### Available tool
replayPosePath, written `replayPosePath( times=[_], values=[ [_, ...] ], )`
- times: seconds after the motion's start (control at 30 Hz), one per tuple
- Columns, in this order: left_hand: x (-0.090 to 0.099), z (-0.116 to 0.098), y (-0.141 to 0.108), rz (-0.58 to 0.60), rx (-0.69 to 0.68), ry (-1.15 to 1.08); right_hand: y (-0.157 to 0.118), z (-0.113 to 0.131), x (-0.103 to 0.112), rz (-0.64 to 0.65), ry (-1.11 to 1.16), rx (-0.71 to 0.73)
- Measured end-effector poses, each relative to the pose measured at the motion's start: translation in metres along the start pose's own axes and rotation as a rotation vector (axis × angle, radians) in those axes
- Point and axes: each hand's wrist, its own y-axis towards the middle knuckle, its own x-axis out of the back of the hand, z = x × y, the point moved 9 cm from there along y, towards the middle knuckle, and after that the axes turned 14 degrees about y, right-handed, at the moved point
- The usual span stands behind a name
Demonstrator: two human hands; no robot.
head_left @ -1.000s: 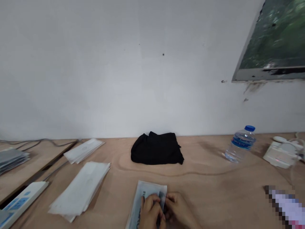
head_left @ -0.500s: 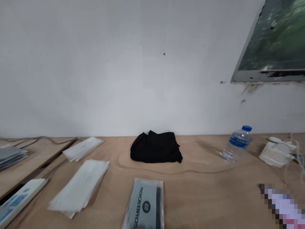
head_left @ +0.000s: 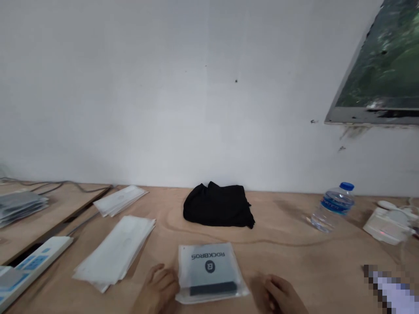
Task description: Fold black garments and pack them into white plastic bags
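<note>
A frosted plastic packet (head_left: pixel 209 272) lies flat on the wooden table in front of me, its print reading ROCKBROS upside down. Inside it shows something flat and grey with a dark band along the near side. My left hand (head_left: pixel 160 285) rests at the packet's left edge, fingers loosely bent and slightly apart; whether it touches the plastic I cannot tell. To the right of the packet, a little apart from it, my right hand (head_left: pixel 281 294) has its fingers curled in, with nothing visible in them.
A black cloth (head_left: pixel 218 205) lies by the wall. On the left are white plastic sleeves (head_left: pixel 118 248), more sleeves (head_left: pixel 120 200), a power strip (head_left: pixel 36 266) and grey packets (head_left: pixel 21 205). A water bottle (head_left: pixel 334 207) and a white charger with cables (head_left: pixel 388 224) stand right.
The packet has turned about a quarter turn, from lengthwise to crosswise, and lies fully in view. Both my hands have come into sight beside it. The view has shifted slightly.
</note>
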Motion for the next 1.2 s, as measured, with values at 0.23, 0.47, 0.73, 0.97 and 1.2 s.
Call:
replayPosePath(
  times=[0.23,0.47,0.73,0.97,1.2],
  values=[
    [0.003,-0.014,0.051,0.103,0.041,0.065,-0.018,0.055,-0.107,0.231,-0.559,0.549],
    [-0.054,-0.051,0.066,0.144,-0.037,0.042,0.005,0.004,-0.181,0.456,-0.951,0.587],
    [-0.064,-0.041,0.065,0.116,-0.07,0.08,0.026,-0.024,-0.169,0.405,-0.934,0.566],
    [-0.067,-0.043,0.067,0.236,-0.039,0.012,0.018,-0.014,-0.174,0.432,-0.89,0.547],
    [-0.051,0.002,0.038,0.262,0.178,0.133,0.022,0.022,-0.116,0.169,-0.687,0.492]
  ],
)
